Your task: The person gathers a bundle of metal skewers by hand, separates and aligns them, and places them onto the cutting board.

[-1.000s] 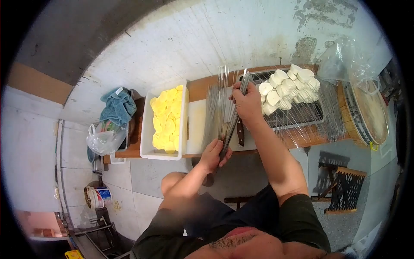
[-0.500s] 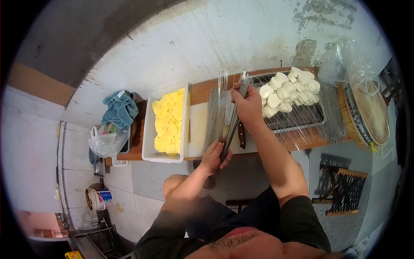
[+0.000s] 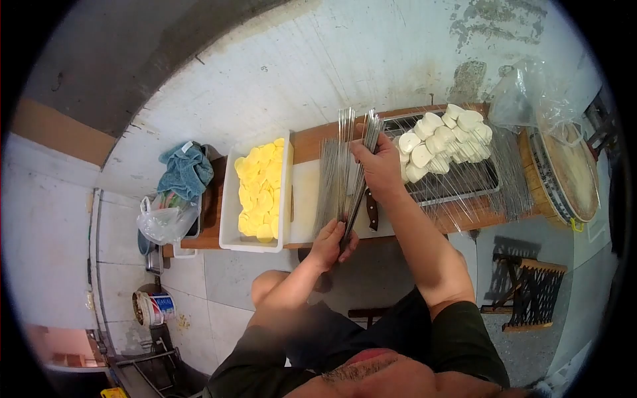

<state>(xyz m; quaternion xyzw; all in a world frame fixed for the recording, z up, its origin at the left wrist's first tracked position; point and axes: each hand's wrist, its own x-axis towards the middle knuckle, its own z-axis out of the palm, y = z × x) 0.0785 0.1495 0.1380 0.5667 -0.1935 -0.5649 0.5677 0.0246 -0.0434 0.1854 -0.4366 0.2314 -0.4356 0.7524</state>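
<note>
Thin metal skewers [image 3: 357, 201] stand fanned out in a bundle in front of me. My left hand [image 3: 330, 244] is closed around their lower ends. Higher up, my right hand [image 3: 381, 167] grips the right-hand part of the bundle, and the left part spreads away from it. More loose skewers [image 3: 326, 176] lie on a white cutting board [image 3: 306, 189] behind. A knife with a dark riveted handle [image 3: 373, 212] lies just under my right forearm; its blade is partly hidden.
White slices on skewers [image 3: 438, 140] are piled on a metal rack tray [image 3: 464, 197], with more skewers [image 3: 509, 174] to its right. A white bin [image 3: 286, 199] holds yellow round slices [image 3: 257, 189]. A blue towel [image 3: 186, 169], plastic bag [image 3: 162, 219] and round basket [image 3: 567, 176] flank them.
My right hand has shifted slightly on the bundle, its thumb and fingers a little lower and looser. The left hand stays at the lower ends.
</note>
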